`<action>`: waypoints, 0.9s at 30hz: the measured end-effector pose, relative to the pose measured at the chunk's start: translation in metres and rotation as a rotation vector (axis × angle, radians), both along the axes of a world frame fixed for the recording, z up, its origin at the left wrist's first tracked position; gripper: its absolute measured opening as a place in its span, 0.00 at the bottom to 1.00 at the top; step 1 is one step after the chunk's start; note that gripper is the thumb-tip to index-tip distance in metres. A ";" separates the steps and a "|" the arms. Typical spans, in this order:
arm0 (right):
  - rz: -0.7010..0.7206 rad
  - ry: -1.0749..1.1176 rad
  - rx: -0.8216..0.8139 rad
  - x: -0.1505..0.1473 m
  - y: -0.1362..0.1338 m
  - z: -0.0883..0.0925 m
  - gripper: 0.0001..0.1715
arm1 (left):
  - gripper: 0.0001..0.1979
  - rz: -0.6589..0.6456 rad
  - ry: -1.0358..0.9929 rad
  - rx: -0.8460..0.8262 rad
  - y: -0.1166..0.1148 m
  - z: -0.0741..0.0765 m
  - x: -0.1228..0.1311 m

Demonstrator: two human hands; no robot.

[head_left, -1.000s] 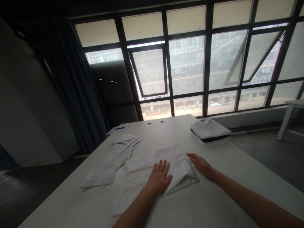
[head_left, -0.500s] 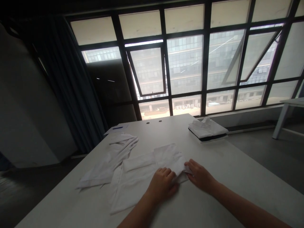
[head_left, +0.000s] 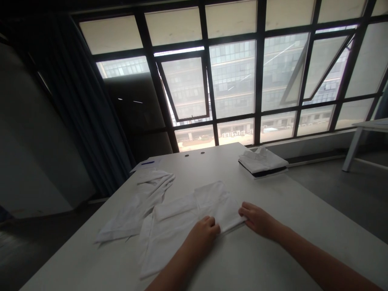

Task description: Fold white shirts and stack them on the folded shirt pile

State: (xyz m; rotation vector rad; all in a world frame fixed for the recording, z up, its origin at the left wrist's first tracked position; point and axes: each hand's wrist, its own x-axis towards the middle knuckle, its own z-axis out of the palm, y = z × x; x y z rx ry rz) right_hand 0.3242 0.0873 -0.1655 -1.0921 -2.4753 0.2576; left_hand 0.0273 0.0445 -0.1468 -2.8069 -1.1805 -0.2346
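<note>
White cotton garment (head_left: 209,202), folded flat on the worktop (head_left: 306,214), likely light, soft and limp, best taken along the folded edge. Left hand (head_left: 201,233), fingers (head_left: 209,221) curled at that edge; right hand (head_left: 259,221), fingers (head_left: 247,210) together at the corner, any pinch impossible to tell.

Daylight poured through the windows (head_left: 233,85) ahead, washing out the buildings (head_left: 233,66) beyond, while the room stayed dim and the curtain (head_left: 87,105) at left fell nearly black. The worktop (head_left: 273,194) lay in soft grey light, and the wide lens bowed the frames (head_left: 360,48) near the edges.
</note>
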 end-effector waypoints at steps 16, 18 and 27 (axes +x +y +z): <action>0.075 0.165 -0.214 0.019 -0.004 0.021 0.15 | 0.11 -0.032 0.016 -0.161 -0.010 0.026 -0.010; 0.053 0.151 -0.199 0.017 -0.001 0.018 0.20 | 0.06 -0.049 0.018 -0.169 -0.013 0.030 -0.011; -0.066 0.048 -0.027 0.000 -0.005 0.008 0.11 | 0.10 0.238 -0.182 -0.241 -0.004 0.008 -0.002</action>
